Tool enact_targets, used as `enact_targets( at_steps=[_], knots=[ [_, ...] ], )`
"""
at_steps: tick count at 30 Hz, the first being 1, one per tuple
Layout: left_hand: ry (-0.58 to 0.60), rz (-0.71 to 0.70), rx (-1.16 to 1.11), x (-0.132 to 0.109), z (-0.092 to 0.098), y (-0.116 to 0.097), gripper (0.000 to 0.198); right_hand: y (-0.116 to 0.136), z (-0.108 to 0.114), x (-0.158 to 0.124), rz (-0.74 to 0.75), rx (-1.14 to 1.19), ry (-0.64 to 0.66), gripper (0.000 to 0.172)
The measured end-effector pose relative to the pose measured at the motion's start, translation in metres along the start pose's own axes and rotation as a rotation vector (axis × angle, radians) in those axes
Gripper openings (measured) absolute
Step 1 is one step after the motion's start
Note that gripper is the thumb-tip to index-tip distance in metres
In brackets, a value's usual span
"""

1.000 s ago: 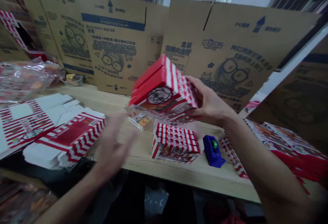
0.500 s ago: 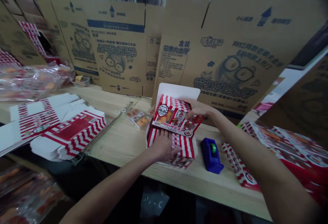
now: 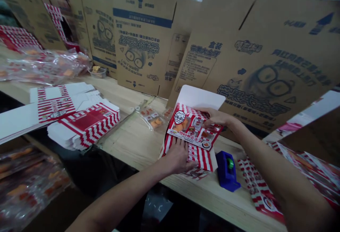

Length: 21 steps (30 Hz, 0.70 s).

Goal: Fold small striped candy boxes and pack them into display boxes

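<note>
A red-and-white striped snack box (image 3: 192,127) stands tilted near the table's middle, with a white flap raised at its back. My right hand (image 3: 216,117) grips its picture panel from the upper right, thumb on the printed face, other fingers partly hidden behind. My left hand (image 3: 177,157) lies on the striped lower part, fingers stretched out and thumb apart; some fingertips meet the panel's lower edge. Just right of the box is a blue tape dispenser (image 3: 227,171) with a green roll. Small clear packets of snacks (image 3: 154,118) lie to its left.
Flat striped cartons (image 3: 85,124) are stacked on the left of the table (image 3: 120,143). Bagged snacks (image 3: 50,67) and a small plastic tub (image 3: 97,71) lie behind. More bags (image 3: 29,189) sit lower left. Large cardboard boxes (image 3: 143,44) line the back; striped boxes (image 3: 261,186) stand right.
The view has swung, so everything sits further right in the picture, the left side slightly higher. Both hands keep nearly the same places on the striped box.
</note>
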State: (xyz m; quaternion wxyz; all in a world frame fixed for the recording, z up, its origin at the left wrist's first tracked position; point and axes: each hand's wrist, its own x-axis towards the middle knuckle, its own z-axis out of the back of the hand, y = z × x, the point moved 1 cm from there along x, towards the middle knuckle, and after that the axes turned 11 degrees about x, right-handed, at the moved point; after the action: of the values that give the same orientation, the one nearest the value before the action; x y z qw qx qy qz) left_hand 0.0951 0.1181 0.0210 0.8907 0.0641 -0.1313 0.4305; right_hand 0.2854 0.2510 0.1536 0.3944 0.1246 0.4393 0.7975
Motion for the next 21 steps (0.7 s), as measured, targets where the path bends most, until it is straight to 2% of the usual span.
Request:
enact_targets(
  at_steps=[7,21],
  knots=[
    [-0.003,0.002,-0.008,-0.001,-0.008,-0.004,0.084,0.009,-0.001,-0.006,0.026,-0.184,-0.052,0.089],
    [-0.063,0.03,0.051,-0.005,-0.014,-0.007,0.08,0.015,-0.003,-0.013,0.037,-0.359,-0.065,0.088]
  ],
)
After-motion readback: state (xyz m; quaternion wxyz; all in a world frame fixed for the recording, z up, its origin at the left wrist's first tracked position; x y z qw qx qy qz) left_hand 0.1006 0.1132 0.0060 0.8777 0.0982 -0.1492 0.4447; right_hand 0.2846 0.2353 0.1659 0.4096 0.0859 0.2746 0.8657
